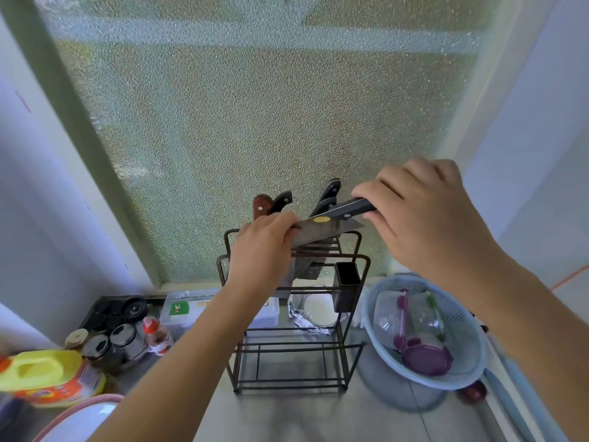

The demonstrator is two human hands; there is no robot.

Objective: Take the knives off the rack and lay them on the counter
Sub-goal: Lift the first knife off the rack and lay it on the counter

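Observation:
A dark wire knife rack (pixel 350 355) stands on the counter in front of the frosted window. My right hand (pixel 420 215) grips the black handle of a cleaver (pixel 328 229) with a yellow sticker, held sideways just above the rack's top. My left hand (pixel 261 253) pinches the far end of its blade. Several other knives stay in the rack: a brown wooden handle (pixel 262 205), a black handle (pixel 282 200) beside it, and two black handles (pixel 330 194) behind the cleaver. Their blades hang down inside the rack.
Right of the rack sits a light blue colander (pixel 471 371) holding plastic containers and a purple lid. Behind the rack lie a foil-wrapped bowl (pixel 314 309) and a white box (pixel 188 309). At left are spice jars (pixel 124 341) and a yellow bottle (pixel 44 374). Pale counter (pixel 302 416) shows in front.

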